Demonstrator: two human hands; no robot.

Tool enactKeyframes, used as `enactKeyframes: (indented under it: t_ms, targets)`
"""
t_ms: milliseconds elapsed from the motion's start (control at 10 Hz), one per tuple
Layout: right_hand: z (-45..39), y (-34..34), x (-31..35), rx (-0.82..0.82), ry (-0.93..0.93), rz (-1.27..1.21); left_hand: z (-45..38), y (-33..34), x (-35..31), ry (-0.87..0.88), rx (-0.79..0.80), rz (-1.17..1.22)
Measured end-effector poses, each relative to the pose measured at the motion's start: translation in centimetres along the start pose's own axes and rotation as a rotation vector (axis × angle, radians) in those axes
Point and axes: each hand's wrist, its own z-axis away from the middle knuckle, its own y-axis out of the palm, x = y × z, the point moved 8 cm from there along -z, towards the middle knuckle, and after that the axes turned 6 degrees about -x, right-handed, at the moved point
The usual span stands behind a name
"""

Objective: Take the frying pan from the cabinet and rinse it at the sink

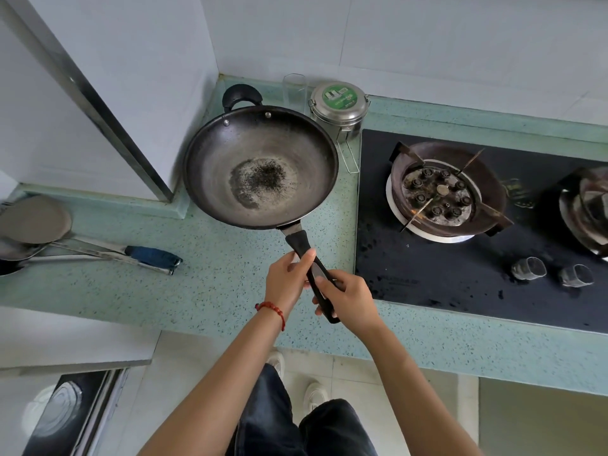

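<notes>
Over the speckled green worktop, beside the gas hob, left hand and right hand both grip the frying pan handle; pan perhaps resting there.

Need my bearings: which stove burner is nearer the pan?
The left burner, fully in view just right of the frying pan; the other burner is cut off at the frame's right edge.

Second burner cut off right.

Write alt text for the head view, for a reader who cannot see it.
Both hands, left hand ahead of right hand, grip the black handle of a dark frying pan over a green speckled counter. A gas stove sits right; a steel tin behind.
</notes>
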Motion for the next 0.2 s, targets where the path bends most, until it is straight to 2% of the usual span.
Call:
enactKeyframes:
  t_ms: [100, 200]
  targets:
    - [0.7, -1.1, -0.6, -0.048, -0.045, 0.033, 1.5, -0.5, 0.1, 0.104, 0.012, -0.088]
    - [2.0, -2.3, -1.5, -0.066, -0.059, 0.049, 3.6, -1.7, 0.2, 0.233, -0.064, -0.251]
